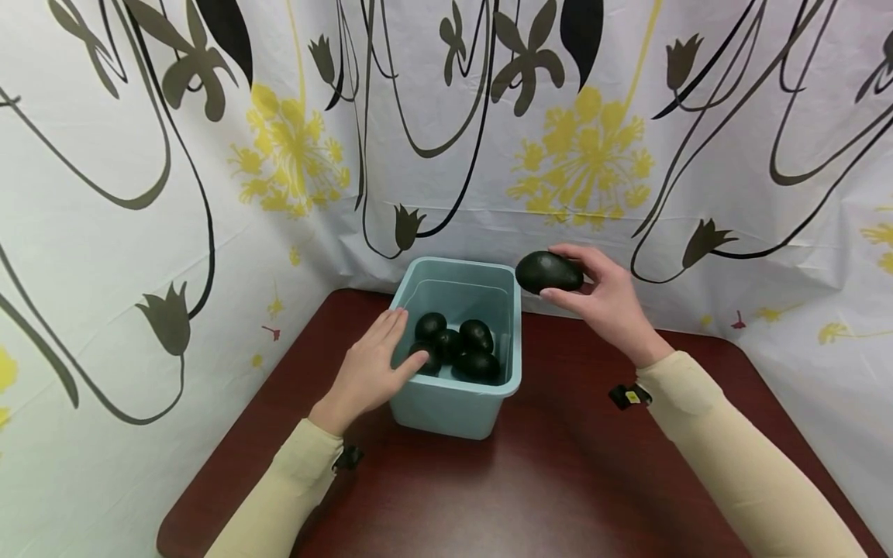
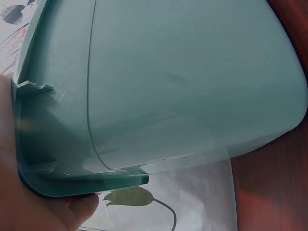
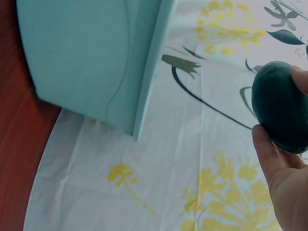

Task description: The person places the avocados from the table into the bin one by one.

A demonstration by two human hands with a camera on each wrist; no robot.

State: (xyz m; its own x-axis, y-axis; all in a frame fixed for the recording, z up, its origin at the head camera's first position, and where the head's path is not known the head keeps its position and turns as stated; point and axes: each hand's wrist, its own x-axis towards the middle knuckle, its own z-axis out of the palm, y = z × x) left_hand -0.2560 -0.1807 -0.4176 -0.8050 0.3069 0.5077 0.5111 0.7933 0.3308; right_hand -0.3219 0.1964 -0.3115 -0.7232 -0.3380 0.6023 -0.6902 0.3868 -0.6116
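Note:
My right hand [image 1: 603, 298] pinches a dark green avocado [image 1: 547, 273] between thumb and fingers, above and beside the right rim of a light blue-green plastic bin [image 1: 446, 411]. In the right wrist view the held avocado [image 3: 279, 108] is at the right edge, apart from the bin's side [image 3: 82, 53]. Several more avocados [image 1: 477, 335] lie on the bin's floor. The left hand [image 1: 370, 372] touches the bin's left rim with straight fingers, its thumb over the near-left corner. The left wrist view shows part of that hand [image 2: 38, 207] against the rim.
The bin stands on a dark red-brown table [image 1: 558, 465], near its back edge. Behind and beside the table hangs a white curtain [image 1: 446, 186] with yellow, grey and black flower prints. Small black devices [image 1: 630, 396] are strapped to both wrists.

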